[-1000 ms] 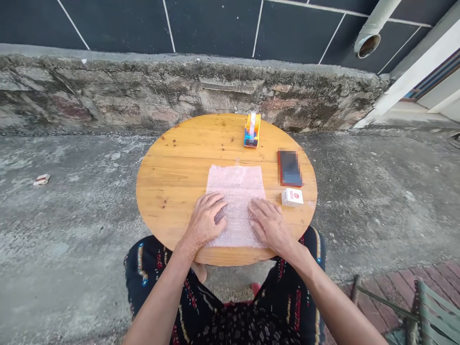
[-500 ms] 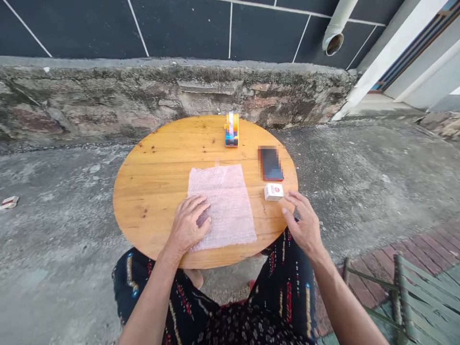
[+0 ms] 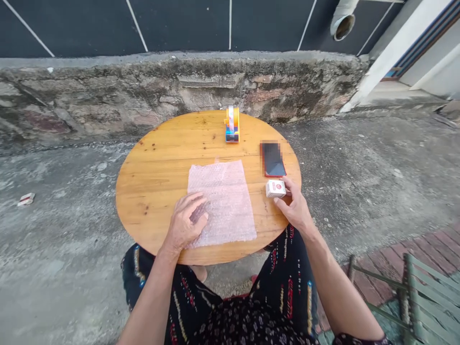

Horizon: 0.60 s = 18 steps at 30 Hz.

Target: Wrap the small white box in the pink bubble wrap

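Note:
My left hand (image 3: 186, 223) rests on the left edge of a sheet of pinkish clear bubble wrap (image 3: 226, 201), fingers spread and holding nothing. The wrap lies flat on the round wooden table (image 3: 151, 177). At the table's right side, my right hand (image 3: 296, 208) has its thumb at the near edge and its fingers at the far right corner of a small white box (image 3: 276, 189) with a red round mark. The box still sits on the tabletop, between thumb and fingers.
Behind the box lies a dark phone (image 3: 273, 160) with a red edge. A yellow and blue tape dispenser (image 3: 232, 127) stands at the table's far edge. A green slatted chair (image 3: 427, 292) is at the lower right; a stone wall base (image 3: 161, 93) runs behind the table.
My right hand has moved left and closed in around the white box. My left hand stays on the bubble wrap. The whole view has shifted slightly.

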Each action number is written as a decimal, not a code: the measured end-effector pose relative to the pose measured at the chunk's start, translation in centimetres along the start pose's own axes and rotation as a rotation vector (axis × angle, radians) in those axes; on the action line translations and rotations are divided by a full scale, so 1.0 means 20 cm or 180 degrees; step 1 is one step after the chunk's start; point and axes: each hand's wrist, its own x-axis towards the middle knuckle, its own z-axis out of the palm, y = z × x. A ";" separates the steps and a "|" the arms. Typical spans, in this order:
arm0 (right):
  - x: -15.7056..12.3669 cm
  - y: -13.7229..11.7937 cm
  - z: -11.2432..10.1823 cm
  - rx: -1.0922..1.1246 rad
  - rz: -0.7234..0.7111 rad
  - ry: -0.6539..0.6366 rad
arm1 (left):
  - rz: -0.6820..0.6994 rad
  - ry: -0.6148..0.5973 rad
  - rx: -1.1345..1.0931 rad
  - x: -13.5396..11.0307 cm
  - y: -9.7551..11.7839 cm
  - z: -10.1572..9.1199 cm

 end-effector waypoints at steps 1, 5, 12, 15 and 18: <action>0.00 0.00 0.00 -0.0036 -0.0006 0.0005 | -0.0095 0.0084 -0.0075 0.00 0.00 -0.01; 0.01 0.02 0.01 -0.0198 0.0002 0.0041 | -0.0400 0.0439 -0.0129 0.00 -0.01 -0.01; 0.01 0.03 0.01 -0.0230 0.0048 0.0112 | -0.0560 0.0667 -0.0012 -0.01 -0.05 0.02; 0.01 0.04 0.02 -0.0080 0.0079 0.0096 | -0.0560 0.0630 0.0070 -0.01 -0.05 0.02; 0.00 0.05 0.02 -0.0034 0.0107 0.0085 | -0.0548 0.0589 0.0115 -0.01 -0.05 0.03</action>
